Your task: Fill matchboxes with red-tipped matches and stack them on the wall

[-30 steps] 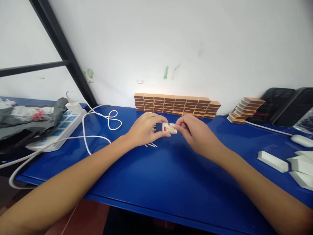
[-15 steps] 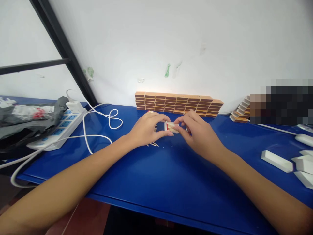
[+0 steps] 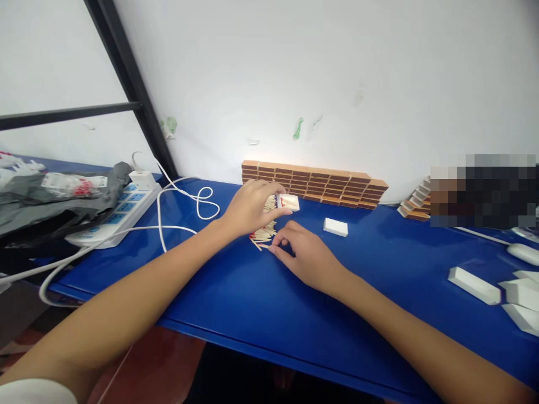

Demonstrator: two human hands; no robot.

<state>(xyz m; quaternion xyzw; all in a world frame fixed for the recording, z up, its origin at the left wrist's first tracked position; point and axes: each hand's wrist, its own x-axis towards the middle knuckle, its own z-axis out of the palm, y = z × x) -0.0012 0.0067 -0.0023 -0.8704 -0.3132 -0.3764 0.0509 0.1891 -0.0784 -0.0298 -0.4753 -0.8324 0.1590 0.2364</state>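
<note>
My left hand (image 3: pixel 249 206) grips a small open matchbox tray (image 3: pixel 289 202) holding red-tipped matches, a little above the blue table (image 3: pixel 236 297). Beneath that hand lies a heap of loose matchsticks (image 3: pixel 264 233). My right hand (image 3: pixel 304 255) rests on the table just right of the heap, fingertips pinched at the sticks. A white matchbox sleeve (image 3: pixel 336 226) lies alone on the table to the right of both hands.
A wall of stacked brown matchboxes (image 3: pixel 314 184) stands against the white wall. More boxes are stepped at the right (image 3: pixel 415 203). White sleeves (image 3: pixel 472 284) lie far right. A power strip (image 3: pixel 120 213) with white cables (image 3: pixel 181 213) and a grey bag (image 3: pixel 50 196) sit left.
My right hand let go of the box, dropped to the matchstick heap, and the white sleeve now lies apart on the table. The left hand lifted the tray slightly. The view shifted left.
</note>
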